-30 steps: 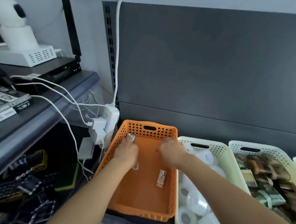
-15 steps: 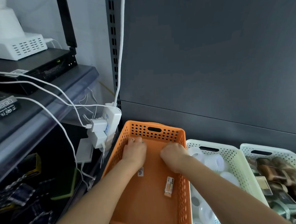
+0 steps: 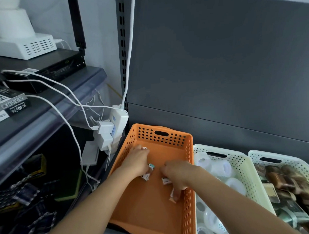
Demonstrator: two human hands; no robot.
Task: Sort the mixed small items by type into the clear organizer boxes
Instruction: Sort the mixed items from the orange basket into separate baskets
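An orange perforated basket [image 3: 189,212] stands on the shelf with both my hands inside it. My left hand [image 3: 137,161] is curled over several small white-labelled packets: one peeks out by its fingertips [image 3: 144,148], a teal-tipped packet [image 3: 151,166] and a white packet [image 3: 145,176] show beneath it. My right hand [image 3: 176,172] is curled with its fingers down on a small orange-and-white packet [image 3: 172,197]. Another white packet [image 3: 166,181] lies just under its knuckles. What the palms hide I cannot see.
To the right stand a cream basket [image 3: 239,159] of white tape rolls and a white basket [image 3: 302,164] of brown wrapped items. A white power strip [image 3: 119,120] with plugs and cables hangs left of the orange basket. Beyond it is a dark shelf [image 3: 45,120] with devices.
Both hands have drawn back from the basket's far end toward its middle. My right hand has come down onto the orange-and-white packet that lay loose before.
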